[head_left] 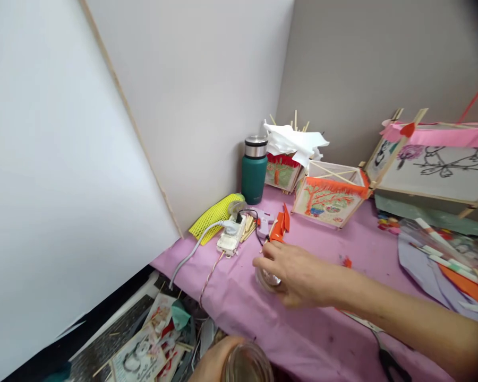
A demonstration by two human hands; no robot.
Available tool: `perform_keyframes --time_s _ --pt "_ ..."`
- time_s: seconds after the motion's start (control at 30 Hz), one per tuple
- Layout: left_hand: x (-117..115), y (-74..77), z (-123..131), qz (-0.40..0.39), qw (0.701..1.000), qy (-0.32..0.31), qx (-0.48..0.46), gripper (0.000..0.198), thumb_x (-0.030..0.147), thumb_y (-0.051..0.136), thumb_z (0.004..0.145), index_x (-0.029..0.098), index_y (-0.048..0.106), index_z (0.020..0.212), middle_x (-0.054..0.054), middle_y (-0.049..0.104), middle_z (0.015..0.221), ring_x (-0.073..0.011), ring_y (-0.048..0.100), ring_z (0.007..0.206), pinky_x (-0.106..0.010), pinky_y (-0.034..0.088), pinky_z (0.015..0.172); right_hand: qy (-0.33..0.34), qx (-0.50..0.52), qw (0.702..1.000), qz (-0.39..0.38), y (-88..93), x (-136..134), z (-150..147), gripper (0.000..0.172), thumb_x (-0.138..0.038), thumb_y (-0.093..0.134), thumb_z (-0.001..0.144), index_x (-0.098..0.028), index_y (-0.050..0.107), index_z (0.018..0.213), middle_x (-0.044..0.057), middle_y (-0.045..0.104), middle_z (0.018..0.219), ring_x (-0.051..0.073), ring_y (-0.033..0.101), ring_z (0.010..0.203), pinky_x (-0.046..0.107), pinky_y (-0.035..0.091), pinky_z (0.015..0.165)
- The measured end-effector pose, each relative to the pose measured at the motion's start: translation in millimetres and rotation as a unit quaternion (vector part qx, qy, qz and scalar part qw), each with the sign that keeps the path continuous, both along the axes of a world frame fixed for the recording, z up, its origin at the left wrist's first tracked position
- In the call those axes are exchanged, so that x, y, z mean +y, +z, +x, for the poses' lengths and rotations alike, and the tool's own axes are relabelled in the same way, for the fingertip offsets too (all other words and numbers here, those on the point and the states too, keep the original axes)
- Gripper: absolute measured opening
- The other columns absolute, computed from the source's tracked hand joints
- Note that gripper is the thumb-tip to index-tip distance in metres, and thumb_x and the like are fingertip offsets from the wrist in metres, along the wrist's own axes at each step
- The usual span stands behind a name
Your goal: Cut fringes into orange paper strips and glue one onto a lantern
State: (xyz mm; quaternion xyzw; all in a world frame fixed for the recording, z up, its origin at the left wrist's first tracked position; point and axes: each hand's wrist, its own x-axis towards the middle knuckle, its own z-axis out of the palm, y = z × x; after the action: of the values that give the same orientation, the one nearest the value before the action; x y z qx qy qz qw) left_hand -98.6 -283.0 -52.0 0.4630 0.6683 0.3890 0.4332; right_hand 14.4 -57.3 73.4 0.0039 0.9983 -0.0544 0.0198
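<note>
My right hand (297, 273) is closed over a small clear round container (263, 279) on the pink cloth, fingers curled at its far side. Something shiny shows inside it, but the palm hides much of it. At the bottom edge, my left hand (213, 363) is wrapped around a clear glass jar (247, 365), cut off by the frame. Just beyond the right hand lie a folded orange paper piece (279, 227) and a pale purple glue gun (264, 224). Scissors with black handles (390, 363) rest partly under the right forearm.
A power strip (230, 237) with cables sits at the left table edge, before a teal bottle (253, 178). Paper lanterns (330, 201) on stick frames stand behind. Coloured papers (426, 265) pile up at right. Below the table is a heap of painted scraps (143, 353).
</note>
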Motion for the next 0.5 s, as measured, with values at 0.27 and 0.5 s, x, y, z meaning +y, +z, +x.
perform_keyframes --time_s 0.27,0.5 --pt "-9.8 17.1 1.7 0.064 0.997 0.029 -0.031 0.075 0.029 0.08 0.052 0.02 0.051 0.121 -0.008 0.064 0.11 -0.0268 0.059 0.098 -0.036 0.048 0.086 -0.155 0.149 0.865 -0.454 9.6 -59.7 14.6 0.05 -0.021 0.065 0.069 -0.024 0.04 0.112 0.001 0.051 0.099 0.016 0.051 0.087 0.029 0.045 0.078" --pt "-3.9 12.6 11.8 0.093 0.988 0.026 -0.118 0.08 0.026 0.081 0.053 0.017 0.049 0.126 -0.011 0.06 0.119 -0.0305 0.056 0.108 -0.039 0.044 0.093 -0.231 0.228 0.804 -0.498 -54.8 -116.3 27.8 0.05 -0.01 0.066 0.057 -0.027 0.037 0.094 0.003 0.054 0.113 0.022 0.052 0.105 0.033 0.044 0.088"
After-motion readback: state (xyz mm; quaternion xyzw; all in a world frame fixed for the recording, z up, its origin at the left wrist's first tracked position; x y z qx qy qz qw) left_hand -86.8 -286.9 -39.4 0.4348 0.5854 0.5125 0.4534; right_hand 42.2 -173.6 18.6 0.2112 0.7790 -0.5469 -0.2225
